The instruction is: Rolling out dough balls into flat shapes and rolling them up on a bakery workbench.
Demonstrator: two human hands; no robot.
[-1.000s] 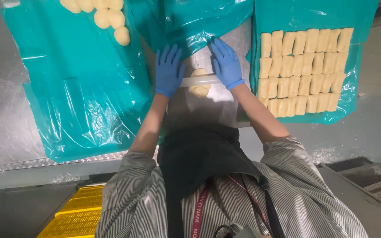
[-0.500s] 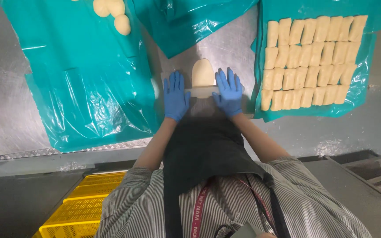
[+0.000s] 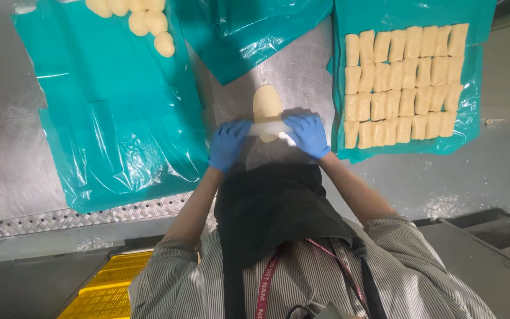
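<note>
Near the middle of the frame both hands, in blue gloves, rest on a pale rolling pin (image 3: pixel 270 128) that lies crosswise on the steel table (image 3: pixel 302 71). The left hand (image 3: pixel 228 145) lies over the pin's left end with the fingers flattened and spread, palm down, not clenched; whether it truly grips the pin cannot be told. The right hand (image 3: pixel 308 134) covers the right end in the same flat, open way, fingers pointing toward the upper left. Under and just beyond the pin lies an oval of pale dough (image 3: pixel 266 103), flattened, its far end reaching toward the top of the frame and its near end hidden by the pin and the hands. At the right of the frame a teal plastic sheet (image 3: pixel 473 127) bears rows of shaped dough pieces (image 3: pixel 402 85), oblong and set close side by side. At the left a larger teal sheet (image 3: pixel 113 118) lies over the table, and at its upper edge, in the upper left of the frame, sits a cluster of round dough balls (image 3: pixel 146 20). A third fold of teal plastic (image 3: pixel 255 29) lies at the top centre, just beyond the dough. Low in the frame are the person's dark apron (image 3: pixel 275 207) and striped shirt, and a yellow crate (image 3: pixel 104 289) stands at the lower left, below the table edge.
</note>
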